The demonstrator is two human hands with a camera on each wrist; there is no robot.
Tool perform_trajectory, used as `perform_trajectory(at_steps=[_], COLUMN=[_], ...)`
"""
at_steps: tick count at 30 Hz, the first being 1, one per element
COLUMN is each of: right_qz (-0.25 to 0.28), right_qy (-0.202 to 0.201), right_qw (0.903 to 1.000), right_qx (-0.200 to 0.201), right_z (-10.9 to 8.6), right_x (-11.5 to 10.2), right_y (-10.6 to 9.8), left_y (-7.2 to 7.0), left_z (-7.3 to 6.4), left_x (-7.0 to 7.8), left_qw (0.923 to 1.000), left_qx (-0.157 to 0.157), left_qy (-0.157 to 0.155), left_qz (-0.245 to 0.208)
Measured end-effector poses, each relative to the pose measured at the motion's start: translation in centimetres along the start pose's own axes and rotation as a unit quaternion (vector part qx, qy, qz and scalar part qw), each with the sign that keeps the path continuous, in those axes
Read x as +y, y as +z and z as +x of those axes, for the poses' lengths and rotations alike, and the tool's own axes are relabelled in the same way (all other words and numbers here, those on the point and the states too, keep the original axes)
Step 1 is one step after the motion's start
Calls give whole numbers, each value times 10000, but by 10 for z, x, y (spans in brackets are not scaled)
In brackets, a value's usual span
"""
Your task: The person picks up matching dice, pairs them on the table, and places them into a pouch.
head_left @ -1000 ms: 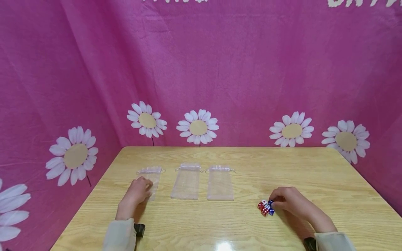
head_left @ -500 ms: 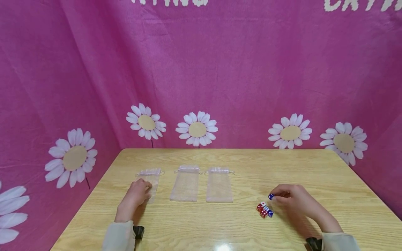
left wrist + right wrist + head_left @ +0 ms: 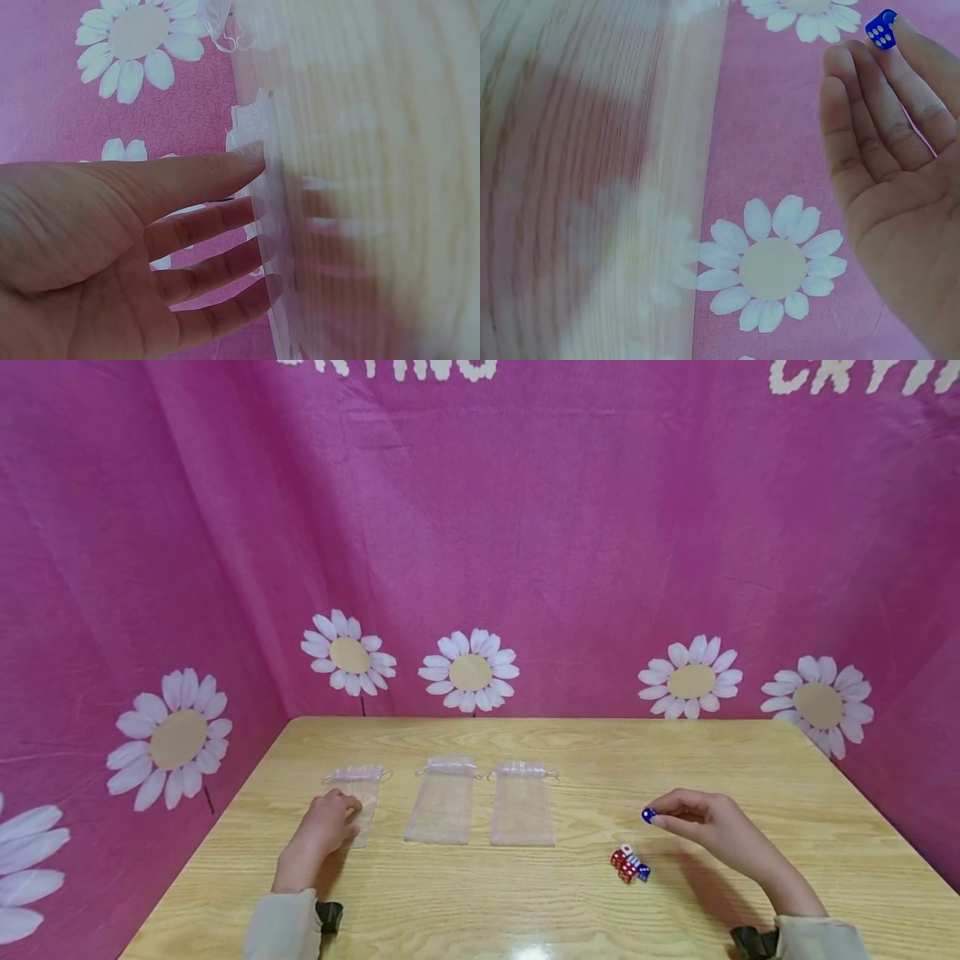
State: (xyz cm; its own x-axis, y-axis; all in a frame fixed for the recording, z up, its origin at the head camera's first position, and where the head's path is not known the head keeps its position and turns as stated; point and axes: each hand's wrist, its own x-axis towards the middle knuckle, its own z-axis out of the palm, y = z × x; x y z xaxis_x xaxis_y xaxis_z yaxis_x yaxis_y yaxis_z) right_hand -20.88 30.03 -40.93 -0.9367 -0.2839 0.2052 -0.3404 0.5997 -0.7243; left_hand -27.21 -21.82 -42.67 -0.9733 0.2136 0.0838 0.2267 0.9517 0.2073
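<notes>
Between thumb and fingertips, my right hand (image 3: pixel 712 827) pinches a blue die (image 3: pixel 649 816) above the table. White pips show on that die's faces in the right wrist view, where the other fingers of the right hand (image 3: pixel 900 142) extend beside it. A small pile of red, white and blue dice (image 3: pixel 628 865) lies below and to the left of this hand. My left hand (image 3: pixel 324 822) rests its fingertips on the leftmost sheer drawstring bag (image 3: pixel 367 789), covering part of it. In the left wrist view, thumb and fingers reach out to the bag's thin fabric (image 3: pixel 274 225), spread apart.
Two more sheer drawstring bags, a middle one (image 3: pixel 441 802) and a right one (image 3: pixel 522 806), lie flat in a row on the wooden table (image 3: pixel 465 902). A pink cloth with daisies (image 3: pixel 570 543) hangs behind the table and along its left side.
My right hand has lifted the blue die off the pile and raised it away from the table. The left hand has stayed on the leftmost bag. The head view has tilted up slightly.
</notes>
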Motion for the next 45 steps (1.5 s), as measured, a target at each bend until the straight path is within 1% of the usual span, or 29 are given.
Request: perform_trajectory(at_steps=[6,11,14,16,21,26,33,39,45], right_qz=[27,26,36,35,224,357,610,606,626], right_qy=[-146,-481,-611,-676,-628,-519,-547,-735,-946], right_qw=[9998,9988,9980,9977,9974,9970,9939,9924,9897], right_qx=[97,114,138,90,-265,-443,-740,-777,-870], right_z=[1,5,7,8,12,17,23,31,40], right_x=[-3,-6,-10,-14,-24,-32,-43,-50,-60], right_y=[6,18,25,29,40,52,72,88,98], left_y=[0,-1,-1,-1,-1,-1,-1,-2,-3], left_z=[-1,-1,-1,-1,-1,-2,-3,-2,-1], left_x=[0,0,0,0,0,0,0,0,0], left_qw=[9999,10000,9999,9999,9997,9993,9992,9995,9995], left_qx=[-102,-45,-41,-51,-50,-81,-47,-42,-35], left_qy=[-70,-39,-73,-100,-121,-164,-163,-136,-106], left_qz=[-28,-69,-117,-128,-181,-321,-366,-289,-292])
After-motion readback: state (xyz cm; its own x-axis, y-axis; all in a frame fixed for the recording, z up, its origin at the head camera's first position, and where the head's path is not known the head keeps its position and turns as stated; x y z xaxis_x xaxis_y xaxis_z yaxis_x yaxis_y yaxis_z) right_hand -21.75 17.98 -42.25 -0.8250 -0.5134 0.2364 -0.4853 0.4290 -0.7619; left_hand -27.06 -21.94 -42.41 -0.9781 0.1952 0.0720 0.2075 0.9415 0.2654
